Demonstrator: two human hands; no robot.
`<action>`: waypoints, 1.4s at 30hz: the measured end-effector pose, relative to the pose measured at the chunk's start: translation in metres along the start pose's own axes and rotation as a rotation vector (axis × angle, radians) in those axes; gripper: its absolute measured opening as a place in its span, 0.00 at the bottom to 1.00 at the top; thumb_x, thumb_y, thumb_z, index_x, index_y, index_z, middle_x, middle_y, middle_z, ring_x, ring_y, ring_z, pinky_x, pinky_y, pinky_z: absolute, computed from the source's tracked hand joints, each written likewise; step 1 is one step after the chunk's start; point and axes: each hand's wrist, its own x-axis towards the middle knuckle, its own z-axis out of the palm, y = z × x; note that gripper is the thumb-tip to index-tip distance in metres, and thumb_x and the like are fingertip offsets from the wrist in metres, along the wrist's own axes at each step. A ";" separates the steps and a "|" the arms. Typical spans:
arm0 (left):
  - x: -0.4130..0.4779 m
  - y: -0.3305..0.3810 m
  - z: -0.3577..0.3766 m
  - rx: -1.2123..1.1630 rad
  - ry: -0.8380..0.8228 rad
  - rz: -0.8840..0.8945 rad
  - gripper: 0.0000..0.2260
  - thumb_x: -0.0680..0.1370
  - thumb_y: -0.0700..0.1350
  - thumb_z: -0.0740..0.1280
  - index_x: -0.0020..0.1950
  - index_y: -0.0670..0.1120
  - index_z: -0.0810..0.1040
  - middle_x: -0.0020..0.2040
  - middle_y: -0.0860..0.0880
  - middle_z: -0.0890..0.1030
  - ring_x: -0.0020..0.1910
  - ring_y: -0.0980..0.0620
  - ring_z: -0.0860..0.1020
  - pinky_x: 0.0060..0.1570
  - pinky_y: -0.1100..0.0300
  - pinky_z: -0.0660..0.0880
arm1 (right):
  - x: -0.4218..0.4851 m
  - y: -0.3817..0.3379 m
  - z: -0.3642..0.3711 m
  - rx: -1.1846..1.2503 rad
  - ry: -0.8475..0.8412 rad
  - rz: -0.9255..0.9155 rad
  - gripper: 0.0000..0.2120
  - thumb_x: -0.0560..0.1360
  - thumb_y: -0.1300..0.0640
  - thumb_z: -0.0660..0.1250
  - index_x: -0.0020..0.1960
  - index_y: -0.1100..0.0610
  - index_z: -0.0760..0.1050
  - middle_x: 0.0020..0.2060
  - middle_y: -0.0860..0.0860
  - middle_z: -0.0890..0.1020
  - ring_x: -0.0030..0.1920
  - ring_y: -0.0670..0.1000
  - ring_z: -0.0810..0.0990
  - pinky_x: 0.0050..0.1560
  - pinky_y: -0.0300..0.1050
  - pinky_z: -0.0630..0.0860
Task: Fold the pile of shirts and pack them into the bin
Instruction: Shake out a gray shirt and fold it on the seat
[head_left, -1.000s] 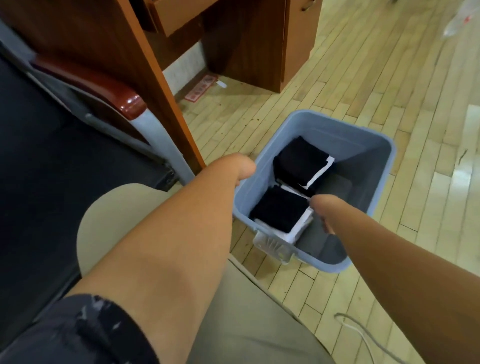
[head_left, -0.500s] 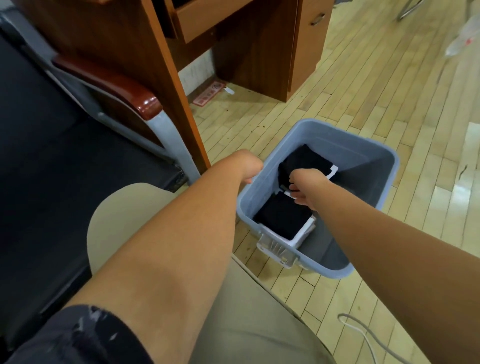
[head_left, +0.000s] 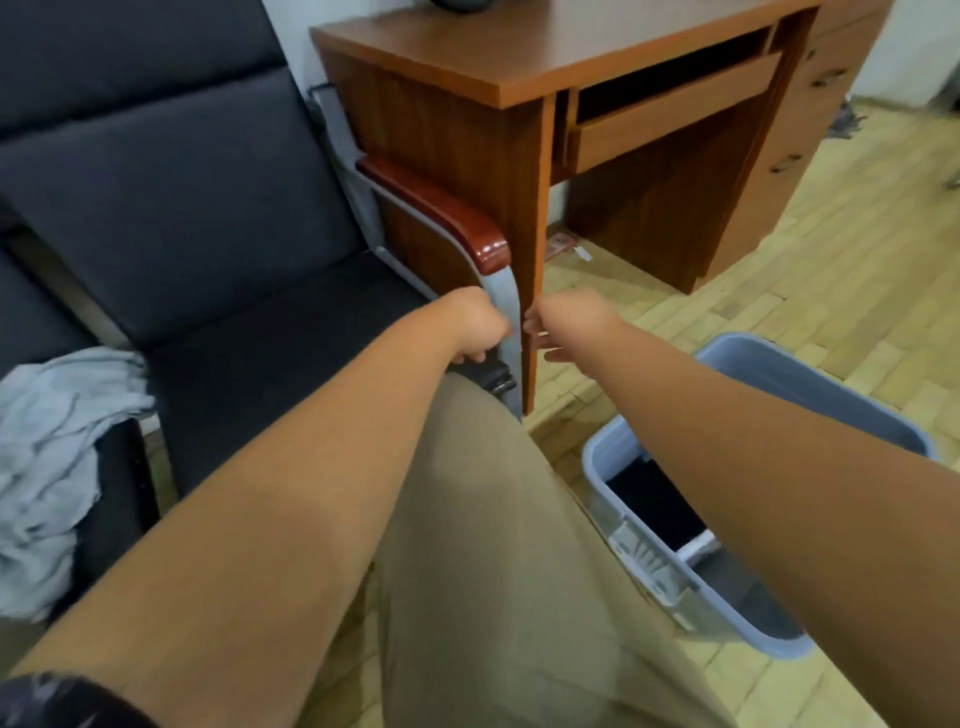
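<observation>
The blue-grey plastic bin (head_left: 748, 364) stands on the floor at the lower right, partly behind my right forearm. A folded black shirt with a white edge (head_left: 660, 512) lies inside it. A crumpled light grey shirt (head_left: 47, 457) lies on the dark seat at the far left. My left hand (head_left: 475, 327) hovers over my knee near the chair's armrest, fingers loosely curled and holding nothing. My right hand (head_left: 563, 327) is just to its right, above the floor, fingers relaxed and empty. Both hands are well away from the bin and the grey shirt.
A dark padded chair (head_left: 208, 218) with a red-brown armrest (head_left: 441, 208) fills the left. A wooden desk (head_left: 597, 67) with a drawer stands behind it. My beige-trousered leg (head_left: 493, 571) crosses the middle. Wooden floor (head_left: 831, 291) lies to the right.
My right hand has come up out of the bin, empty. Both hands have moved left toward the chair, and the view has swung up and left, bringing the grey shirt into sight.
</observation>
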 end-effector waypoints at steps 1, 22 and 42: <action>-0.004 -0.019 -0.012 -0.032 0.020 -0.025 0.11 0.80 0.50 0.66 0.57 0.45 0.82 0.51 0.44 0.86 0.51 0.44 0.85 0.57 0.44 0.82 | -0.003 -0.013 0.019 -0.028 -0.030 -0.026 0.07 0.82 0.59 0.64 0.55 0.59 0.80 0.51 0.55 0.86 0.47 0.53 0.84 0.45 0.47 0.79; -0.152 -0.359 -0.145 -0.512 0.348 -0.498 0.09 0.84 0.48 0.65 0.60 0.45 0.80 0.53 0.48 0.86 0.46 0.50 0.85 0.50 0.53 0.81 | -0.115 -0.082 0.402 -0.402 -0.628 -0.260 0.08 0.81 0.59 0.64 0.52 0.57 0.83 0.53 0.54 0.87 0.56 0.55 0.85 0.61 0.55 0.82; -0.139 -0.535 -0.170 -0.017 0.443 -0.784 0.11 0.84 0.46 0.63 0.62 0.43 0.78 0.62 0.42 0.79 0.58 0.43 0.76 0.55 0.52 0.73 | -0.069 -0.031 0.559 -0.694 -0.737 -0.371 0.13 0.80 0.56 0.64 0.58 0.62 0.80 0.55 0.61 0.85 0.57 0.61 0.84 0.62 0.59 0.82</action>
